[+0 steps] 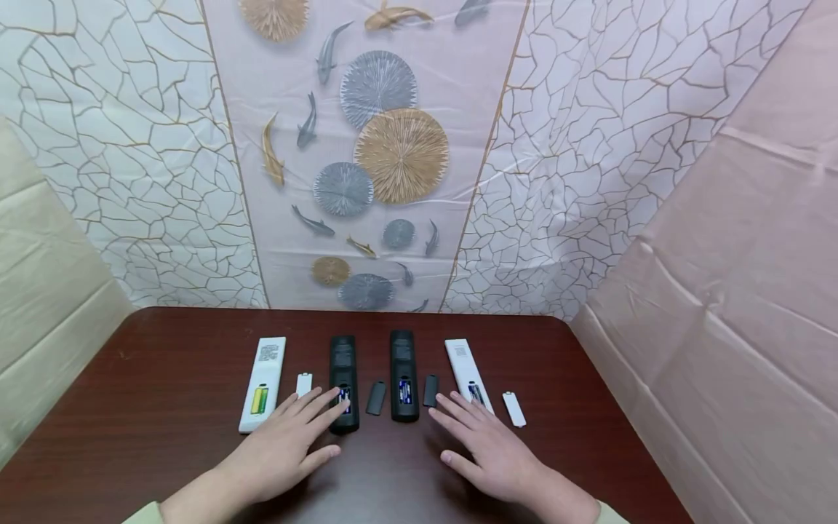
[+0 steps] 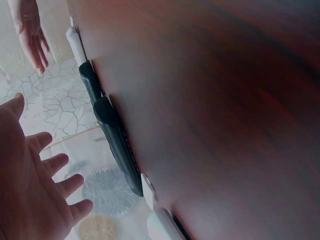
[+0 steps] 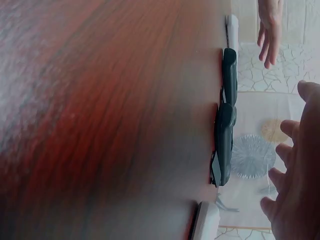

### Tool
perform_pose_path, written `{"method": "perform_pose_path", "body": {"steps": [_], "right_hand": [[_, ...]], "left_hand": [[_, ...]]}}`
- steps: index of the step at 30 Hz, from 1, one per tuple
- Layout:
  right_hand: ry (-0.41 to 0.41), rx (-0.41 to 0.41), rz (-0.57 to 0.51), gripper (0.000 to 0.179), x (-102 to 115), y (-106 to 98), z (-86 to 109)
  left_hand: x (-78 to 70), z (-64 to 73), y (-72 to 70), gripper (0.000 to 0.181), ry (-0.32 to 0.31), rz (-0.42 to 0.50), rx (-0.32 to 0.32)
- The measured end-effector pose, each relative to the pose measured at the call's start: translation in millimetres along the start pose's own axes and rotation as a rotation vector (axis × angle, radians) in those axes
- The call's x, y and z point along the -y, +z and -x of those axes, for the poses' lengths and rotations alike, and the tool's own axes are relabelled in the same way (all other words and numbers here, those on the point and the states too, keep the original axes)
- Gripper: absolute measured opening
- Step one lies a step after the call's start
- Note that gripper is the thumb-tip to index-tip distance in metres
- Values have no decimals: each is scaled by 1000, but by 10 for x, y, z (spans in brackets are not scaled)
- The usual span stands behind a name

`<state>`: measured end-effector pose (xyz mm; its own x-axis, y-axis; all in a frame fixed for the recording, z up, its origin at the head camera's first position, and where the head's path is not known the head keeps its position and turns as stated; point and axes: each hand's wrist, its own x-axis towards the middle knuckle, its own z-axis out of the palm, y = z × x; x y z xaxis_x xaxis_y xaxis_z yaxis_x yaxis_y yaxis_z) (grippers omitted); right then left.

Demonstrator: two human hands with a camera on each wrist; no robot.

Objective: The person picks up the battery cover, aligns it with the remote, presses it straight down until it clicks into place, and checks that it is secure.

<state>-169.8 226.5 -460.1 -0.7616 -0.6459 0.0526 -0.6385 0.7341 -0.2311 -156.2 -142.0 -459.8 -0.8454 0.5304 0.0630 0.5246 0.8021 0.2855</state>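
My left hand (image 1: 284,444) hovers over the table with fingers spread, its fingertips overlapping a black remote control (image 1: 343,356) and a white battery cover (image 1: 304,383). My right hand (image 1: 491,451) is likewise held above the table, partly covering a white remote control (image 1: 462,364). Neither hand holds anything; both wrist views show a gap from the tabletop. Another black remote (image 1: 402,353) lies between the hands, and another white remote (image 1: 266,367) at the left. All the remotes lie back up, with batteries visible in their open compartments.
Two dark battery covers (image 1: 376,398) lie beside the black remotes, one right of each. Another white cover (image 1: 513,409) lies at the far right. The dark wooden table (image 1: 164,378) ends at a patterned cloth backdrop (image 1: 366,240), with plain cloth at both sides.
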Motion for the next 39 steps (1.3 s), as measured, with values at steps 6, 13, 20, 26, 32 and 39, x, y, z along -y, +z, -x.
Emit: {"method": "perform_pose_path", "body": {"steps": [6, 13, 20, 26, 32, 39], "right_hand": [[51, 17, -130, 54, -66, 0, 49], [117, -22, -175, 50, -132, -18, 75], [186, -59, -205, 47, -260, -58, 57], [295, -160, -204, 33, -393, -109, 36], [453, -219, -214, 25, -506, -134, -23], [590, -196, -186, 24, -684, -165, -19]], "left_hand": [[-91, -91, 23, 76, -33, 79, 1], [-228, -220, 14, 73, -91, 143, -9], [-417, -343, 9, 56, -150, 275, -5], [-640, -499, 32, 50, -162, 367, -6], [-850, -658, 110, 49, -152, 374, -10], [-1056, -850, 234, 46, -176, 364, -24]]}}
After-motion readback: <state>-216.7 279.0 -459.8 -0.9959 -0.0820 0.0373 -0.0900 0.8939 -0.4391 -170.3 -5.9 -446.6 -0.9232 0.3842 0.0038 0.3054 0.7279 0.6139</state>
